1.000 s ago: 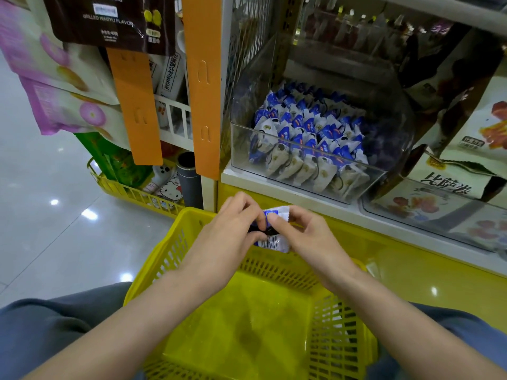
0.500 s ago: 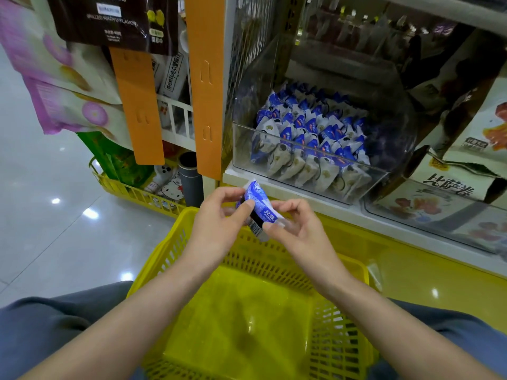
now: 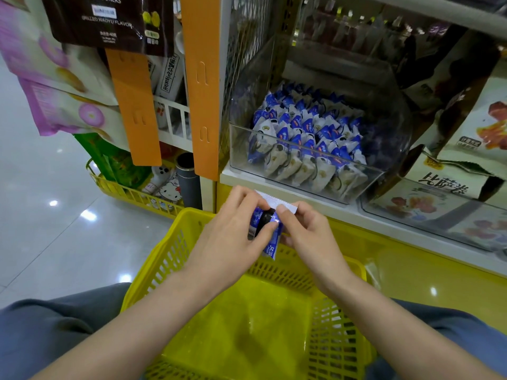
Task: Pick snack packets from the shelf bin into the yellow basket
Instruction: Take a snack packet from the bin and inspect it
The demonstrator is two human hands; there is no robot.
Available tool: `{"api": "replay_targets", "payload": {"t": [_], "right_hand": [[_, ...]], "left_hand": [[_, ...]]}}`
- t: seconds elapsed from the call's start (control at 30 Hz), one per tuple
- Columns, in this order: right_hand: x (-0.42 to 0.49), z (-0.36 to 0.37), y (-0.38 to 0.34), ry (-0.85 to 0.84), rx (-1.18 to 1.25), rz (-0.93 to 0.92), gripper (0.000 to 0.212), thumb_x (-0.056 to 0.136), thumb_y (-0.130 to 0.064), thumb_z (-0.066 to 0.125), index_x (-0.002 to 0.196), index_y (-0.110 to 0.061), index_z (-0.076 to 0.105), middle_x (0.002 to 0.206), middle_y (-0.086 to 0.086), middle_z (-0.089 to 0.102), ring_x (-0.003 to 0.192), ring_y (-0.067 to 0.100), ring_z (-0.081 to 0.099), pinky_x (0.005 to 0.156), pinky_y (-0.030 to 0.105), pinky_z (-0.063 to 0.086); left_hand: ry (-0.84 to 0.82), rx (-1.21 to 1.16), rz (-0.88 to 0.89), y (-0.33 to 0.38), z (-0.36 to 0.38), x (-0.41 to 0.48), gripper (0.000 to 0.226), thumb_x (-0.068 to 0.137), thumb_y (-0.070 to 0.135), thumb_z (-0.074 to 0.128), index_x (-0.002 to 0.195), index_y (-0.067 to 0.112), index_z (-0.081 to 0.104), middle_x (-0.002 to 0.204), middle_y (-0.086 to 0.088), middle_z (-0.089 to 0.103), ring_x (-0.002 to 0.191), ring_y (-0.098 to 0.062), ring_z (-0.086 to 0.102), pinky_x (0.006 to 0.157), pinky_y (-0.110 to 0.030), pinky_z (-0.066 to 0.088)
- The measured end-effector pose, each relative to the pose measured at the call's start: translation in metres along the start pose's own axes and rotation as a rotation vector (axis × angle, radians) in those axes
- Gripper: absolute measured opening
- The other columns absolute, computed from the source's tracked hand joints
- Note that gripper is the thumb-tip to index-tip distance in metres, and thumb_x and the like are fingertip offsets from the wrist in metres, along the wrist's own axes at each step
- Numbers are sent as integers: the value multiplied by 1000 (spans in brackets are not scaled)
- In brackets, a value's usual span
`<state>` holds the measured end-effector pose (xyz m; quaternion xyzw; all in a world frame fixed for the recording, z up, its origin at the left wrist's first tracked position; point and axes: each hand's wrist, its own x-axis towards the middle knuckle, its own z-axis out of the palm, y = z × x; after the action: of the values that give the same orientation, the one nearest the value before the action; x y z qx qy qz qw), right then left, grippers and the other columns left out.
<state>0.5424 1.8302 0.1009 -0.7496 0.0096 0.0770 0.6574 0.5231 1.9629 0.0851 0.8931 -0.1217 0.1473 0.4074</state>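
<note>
The bin point(image 3: 301, 171) sits on the shelf point(image 3: 274, 185) behind the basket point(image 3: 170, 250).

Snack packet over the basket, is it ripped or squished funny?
Nothing stands out. The snack packet looks whole, its white crimped end unbroken, above the yellow basket. The packets in the shelf bin stand in neat rows.

Both hands point(image 3: 274, 237) pinch a blue snack packet point(image 3: 270, 229) above the yellow basket point(image 3: 170, 259).
</note>
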Motion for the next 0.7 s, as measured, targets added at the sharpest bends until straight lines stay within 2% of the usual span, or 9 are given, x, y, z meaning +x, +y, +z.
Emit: {"api": "replay_targets", "payload": {"t": [0.07,0.2,0.3,0.4,0.53,0.63,0.7], "right_hand": [[-3,2,1,-18,6,-18,16,94,-13,48,80,-11,55,86,17,58,83,23,55,87,58,46],[-6,4,4,-28,-15,-81,19,95,-15,46,78,-17,54,81,10,55,79,20,52,84,57,45],[-7,5,8,-20,-52,-145,16,94,-14,49,80,-17,56,78,4,59,75,19,54,81,57,46],[-7,4,12,-4,-111,-216,13,93,-15,52,82,-18,59,80,4,65,77,28,61,79,58,48],[-6,4,15,-8,-197,-312,10,92,-15,55,85,-19,61,86,-1,68,84,19,65,79,48,52],[-6,6,16,-47,-254,-372,9,92,-14,55,90,-21,60,94,0,66,89,10,63,79,30,52],[-5,7,15,-107,-210,-350,17,91,-11,57,94,-27,57,103,0,64,95,6,62,76,19,50]], "left_hand": [[39,40,-30,-1,-1,2,22,83,43,52,95,25,50,101,10,40,88,-6,48,68,-29,49],[70,-141,-82,-6,-1,7,17,80,25,68,87,26,53,96,10,41,87,1,48,62,-11,44],[8,-176,-70,-11,-1,10,29,82,18,67,85,39,47,98,17,45,92,3,50,68,-8,45],[-68,-191,-57,-15,-4,13,36,85,14,62,89,45,45,99,21,49,95,5,52,75,-9,47],[-79,-133,-21,-17,-2,10,31,88,7,52,97,36,45,100,15,50,92,1,52,75,-11,44],[-21,-93,-30,-18,1,9,29,88,3,48,99,29,44,100,10,47,89,2,49,74,-13,40],[53,-91,-52,-18,2,10,20,91,5,47,99,23,48,96,12,45,89,8,48,72,-15,41]]}}
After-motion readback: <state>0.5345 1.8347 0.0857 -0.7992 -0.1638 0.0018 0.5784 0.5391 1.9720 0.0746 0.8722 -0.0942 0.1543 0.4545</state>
